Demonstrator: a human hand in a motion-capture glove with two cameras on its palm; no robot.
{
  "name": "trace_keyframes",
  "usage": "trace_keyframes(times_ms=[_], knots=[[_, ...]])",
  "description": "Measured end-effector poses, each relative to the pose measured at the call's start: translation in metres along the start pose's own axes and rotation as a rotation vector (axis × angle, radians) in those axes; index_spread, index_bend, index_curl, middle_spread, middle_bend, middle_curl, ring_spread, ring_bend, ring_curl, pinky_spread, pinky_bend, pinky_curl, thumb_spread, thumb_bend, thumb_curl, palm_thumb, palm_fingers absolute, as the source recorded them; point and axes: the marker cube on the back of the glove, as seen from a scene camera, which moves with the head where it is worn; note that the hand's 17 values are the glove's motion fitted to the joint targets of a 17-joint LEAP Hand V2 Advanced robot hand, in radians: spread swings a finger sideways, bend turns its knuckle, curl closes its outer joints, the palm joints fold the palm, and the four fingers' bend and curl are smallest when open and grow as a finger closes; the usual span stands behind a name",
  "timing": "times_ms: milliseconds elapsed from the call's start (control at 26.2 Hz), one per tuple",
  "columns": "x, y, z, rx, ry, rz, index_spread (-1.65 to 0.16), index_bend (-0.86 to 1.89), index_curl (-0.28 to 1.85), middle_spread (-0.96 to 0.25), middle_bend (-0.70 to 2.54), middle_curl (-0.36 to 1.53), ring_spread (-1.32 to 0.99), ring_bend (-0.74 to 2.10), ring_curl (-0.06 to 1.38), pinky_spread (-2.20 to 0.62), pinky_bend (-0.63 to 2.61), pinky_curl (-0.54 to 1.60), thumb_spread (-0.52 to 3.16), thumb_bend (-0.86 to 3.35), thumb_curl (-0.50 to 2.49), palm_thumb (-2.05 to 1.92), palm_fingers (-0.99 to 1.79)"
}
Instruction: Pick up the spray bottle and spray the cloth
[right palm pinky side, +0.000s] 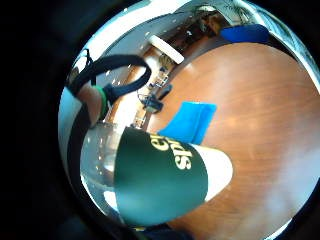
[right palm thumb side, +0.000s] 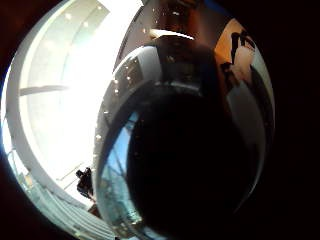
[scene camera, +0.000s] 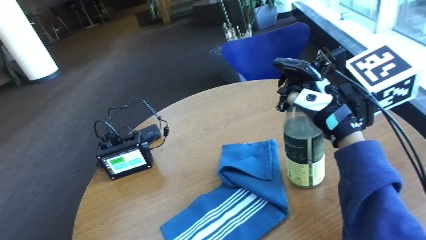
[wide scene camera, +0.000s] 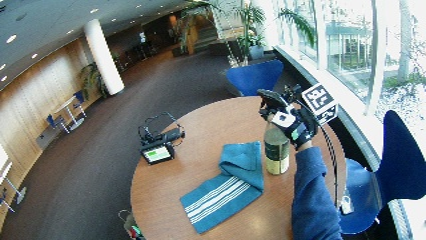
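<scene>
A clear spray bottle (scene camera: 304, 150) with a dark green label and a black spray head stands upright on the round wooden table (scene camera: 200, 120). My gloved right hand (scene camera: 326, 107) grips its neck and trigger at the top. The bottle's base looks to be on or just above the table. A blue cloth (scene camera: 243, 200) with white stripes lies crumpled on the table, just left of the bottle. In the little finger side palm view the green label (right palm pinky side: 160, 180) fills the foreground with the cloth (right palm pinky side: 192, 120) beyond it. The bottle's glass (right palm thumb side: 185, 150) fills the thumb side palm view.
A small screen device (scene camera: 124, 161) with black cables sits at the table's left edge. A blue chair (scene camera: 266, 50) stands behind the table, another blue chair (wide scene camera: 393, 175) at its right. The table's near edge lies below the cloth.
</scene>
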Motion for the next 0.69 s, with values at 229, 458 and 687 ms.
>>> trace_keyframes(times_ms=[229,458,687], knots=[[0.004,0.012,0.0,0.12,0.144,0.017,-0.27,0.3,0.41,-0.14,0.52,0.47,-0.23,0.51,0.4,-0.25,0.34,0.34,0.78,0.12,0.47,0.86,1.37],[0.002,0.009,0.011,0.241,0.17,0.017,-0.27,0.3,0.44,-0.15,0.55,0.48,-0.24,0.55,0.42,-0.28,0.35,0.35,0.66,0.06,0.53,0.88,1.39],[0.005,0.008,0.014,0.333,0.198,0.018,-0.27,0.31,0.47,-0.16,0.56,0.49,-0.24,0.58,0.43,-0.3,0.39,0.36,0.67,0.0,0.56,0.86,1.43]])
